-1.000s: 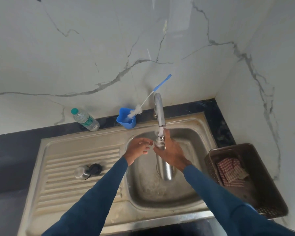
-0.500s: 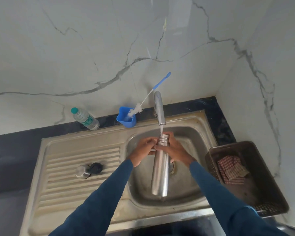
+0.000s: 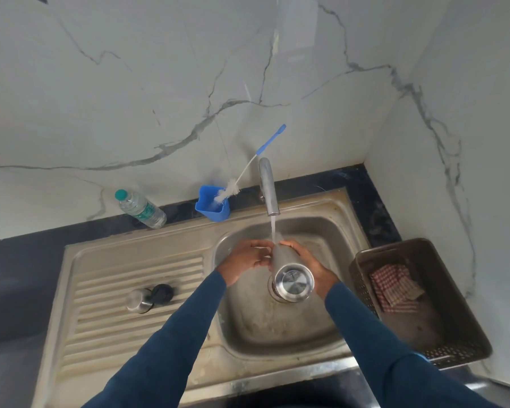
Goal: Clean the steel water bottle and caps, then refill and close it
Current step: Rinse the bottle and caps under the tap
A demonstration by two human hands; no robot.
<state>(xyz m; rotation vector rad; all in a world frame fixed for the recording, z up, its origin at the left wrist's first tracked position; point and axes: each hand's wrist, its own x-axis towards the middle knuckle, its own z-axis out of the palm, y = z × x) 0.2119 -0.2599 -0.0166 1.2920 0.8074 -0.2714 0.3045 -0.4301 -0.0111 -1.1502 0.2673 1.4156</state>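
Bottle under the tap, both hands on it over the sink

Bottle point(image 3: 293, 282) is tipped, base toward us, mouth end up in the stream point(image 3: 273, 229) from the tap point(image 3: 268, 187), above the sink point(image 3: 262, 328). Right hand point(image 3: 317, 267) wraps its fingers round the body; left hand point(image 3: 245, 259) has curled fingers on the neck. Best bet: turn it slowly so water sweeps every side, grip firm, wet steel slips. Caps point(image 3: 138, 300) sit on the drainboard point(image 3: 130, 337)
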